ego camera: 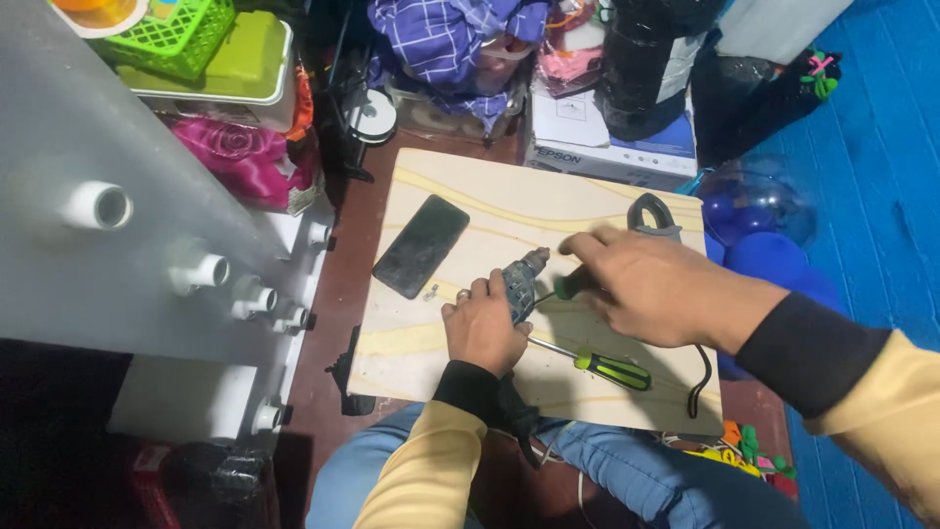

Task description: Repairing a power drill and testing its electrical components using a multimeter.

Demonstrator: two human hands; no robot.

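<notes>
Wooden board [587, 211] across the lap. On it, a dark phone [421, 245] at left, well apart from a green screwdriver [599, 366] near the front edge. Left hand [482, 328] clamped round a drill [524, 279] at mid-board. Right hand [651, 284] pinching a green-handled tool [568, 287] against the drill's nose.

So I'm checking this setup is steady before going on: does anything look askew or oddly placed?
The wooden board serves as a worktop on the person's lap, its near edge over the knees, not on a table. The left hand grips a small dark device on it; the right hand holds a tool to it. A phone lies tilted near the board's left edge.
</notes>
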